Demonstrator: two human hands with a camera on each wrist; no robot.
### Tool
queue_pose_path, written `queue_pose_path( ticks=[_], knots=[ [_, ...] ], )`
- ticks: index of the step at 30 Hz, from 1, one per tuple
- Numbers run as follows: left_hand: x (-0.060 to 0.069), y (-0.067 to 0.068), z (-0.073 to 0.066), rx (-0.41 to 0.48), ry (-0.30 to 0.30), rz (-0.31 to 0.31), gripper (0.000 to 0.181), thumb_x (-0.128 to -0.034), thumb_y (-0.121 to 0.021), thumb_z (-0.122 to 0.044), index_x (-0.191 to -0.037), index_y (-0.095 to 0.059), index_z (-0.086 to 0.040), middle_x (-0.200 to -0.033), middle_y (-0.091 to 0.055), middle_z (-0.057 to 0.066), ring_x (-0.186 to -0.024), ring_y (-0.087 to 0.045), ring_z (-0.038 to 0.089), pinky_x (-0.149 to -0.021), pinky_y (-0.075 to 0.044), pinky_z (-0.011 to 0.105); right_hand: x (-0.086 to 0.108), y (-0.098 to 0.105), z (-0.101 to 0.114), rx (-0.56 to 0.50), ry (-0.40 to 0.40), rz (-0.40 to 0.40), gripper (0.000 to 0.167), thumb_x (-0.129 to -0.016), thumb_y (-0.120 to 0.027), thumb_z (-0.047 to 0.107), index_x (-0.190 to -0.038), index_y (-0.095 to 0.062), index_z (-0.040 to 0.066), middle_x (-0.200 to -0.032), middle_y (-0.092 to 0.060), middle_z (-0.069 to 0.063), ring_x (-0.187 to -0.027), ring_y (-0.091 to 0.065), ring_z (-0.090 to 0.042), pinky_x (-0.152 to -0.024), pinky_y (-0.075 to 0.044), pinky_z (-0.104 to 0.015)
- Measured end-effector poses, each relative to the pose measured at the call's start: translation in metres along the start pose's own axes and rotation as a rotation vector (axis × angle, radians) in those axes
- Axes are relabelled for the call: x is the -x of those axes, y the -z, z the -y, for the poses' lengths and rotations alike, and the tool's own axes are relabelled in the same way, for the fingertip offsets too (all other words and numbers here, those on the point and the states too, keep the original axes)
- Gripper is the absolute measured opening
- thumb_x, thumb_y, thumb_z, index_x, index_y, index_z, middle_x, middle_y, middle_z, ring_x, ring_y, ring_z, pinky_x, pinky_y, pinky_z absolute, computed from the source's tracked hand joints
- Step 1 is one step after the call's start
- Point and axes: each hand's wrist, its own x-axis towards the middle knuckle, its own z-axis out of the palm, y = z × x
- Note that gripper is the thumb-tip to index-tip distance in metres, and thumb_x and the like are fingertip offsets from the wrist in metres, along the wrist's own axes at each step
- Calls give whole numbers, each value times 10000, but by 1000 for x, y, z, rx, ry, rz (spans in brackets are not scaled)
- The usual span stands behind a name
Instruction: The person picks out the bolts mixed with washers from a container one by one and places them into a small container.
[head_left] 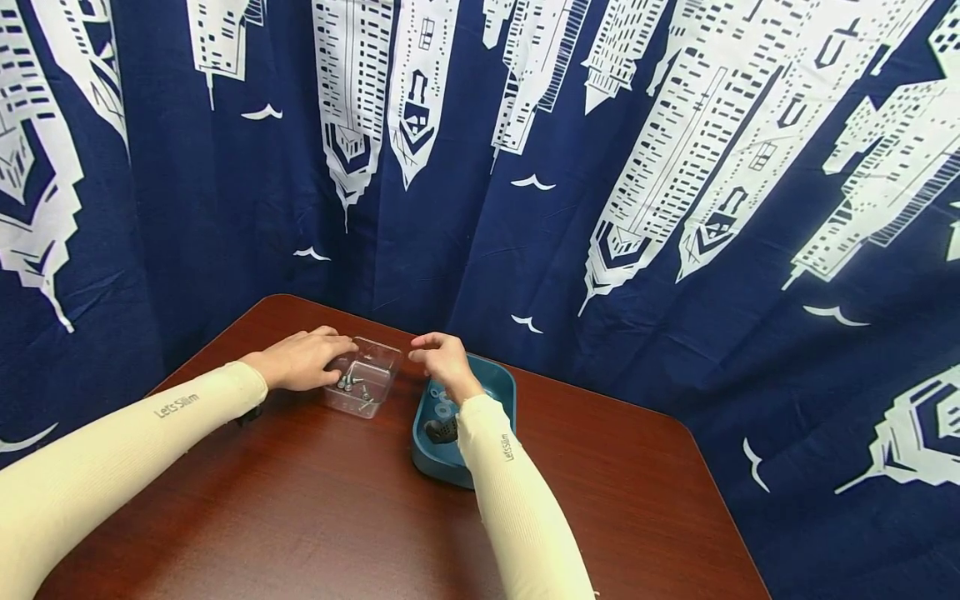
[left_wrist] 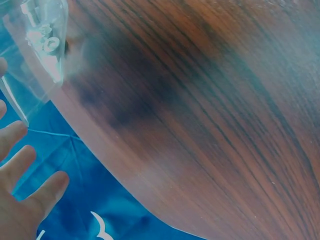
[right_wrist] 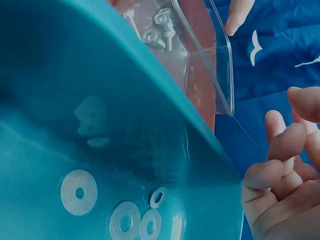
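Note:
My left hand (head_left: 302,358) is at the left side of a clear plastic box (head_left: 352,405), its fingertips by the rim. The left wrist view shows the fingers (left_wrist: 47,192) spread, with nothing held. Several metal bolts (head_left: 347,382) lie in the box. To the right stands a blue tray (head_left: 442,469) with several flat washers (right_wrist: 69,195) and a dark, perforated piece (head_left: 441,430) inside. Above its far left end hovers my right hand (head_left: 444,360), fingers loosely bent. I see nothing between its fingertips, and the right forearm hides part of the tray.
Both containers stand on a reddish-brown wooden table (head_left: 315,500), near its far edge. Behind it hangs a dark blue curtain (head_left: 465,275) printed with white buildings. The box and tray stand close together, with a narrow gap between them.

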Motion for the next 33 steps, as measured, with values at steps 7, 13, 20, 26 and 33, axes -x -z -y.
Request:
queue_pose_path(
  ticks=[7, 13, 20, 26, 33],
  knots=[
    [-4, 2, -6, 3, -8, 3, 542, -896, -674, -225, -1409, -578, -78, -1437, -570, 128, -1348, -462, 353, -1056, -415, 594, 2, 13, -3, -2, -6, 7, 154, -860, -705, 42, -1011, -725, 65, -872, -694, -13, -528, -467, -122, -509, -398, -227],
    [-11, 5, -14, 8, -19, 11, 538, -904, -661, -227, -1419, -572, -97, -1434, -569, 115, -1347, -463, 342, -1068, -410, 587, 4, 24, -8, 20, -7, -1, 150, -870, -701, 43, -1018, -723, 55, -877, -697, -32, -545, -480, -144, -511, -412, -233],
    [-15, 8, -23, 14, -26, 34, 562, -914, -662, -252, -1445, -546, -106, -1462, -546, 131, -1372, -441, 344, -1089, -393, 585, 8, 36, -11, 27, -17, -5, 147, -881, -697, 43, -1025, -721, 59, -903, -699, -39, -560, -481, -165, -544, -436, -248],
    [-20, 9, -29, 23, -30, 39, 562, -921, -648, -266, -1448, -540, -102, -1470, -537, 125, -1376, -435, 326, -1100, -390, 567, 9, 44, -13, 54, -9, -16, 197, -882, -696, 51, -1075, -716, 18, -907, -678, -28, -556, -481, -144, -561, -436, -275],
    [-26, 6, -36, 45, -34, 60, 574, -928, -650, -283, -1462, -526, -113, -1491, -518, 125, -1393, -420, 334, -1117, -373, 577, 9, 54, -19, 55, -23, -22, 276, -876, -704, 44, -1143, -698, -26, -899, -667, -23, -555, -485, -128, -563, -427, -270]
  ],
)
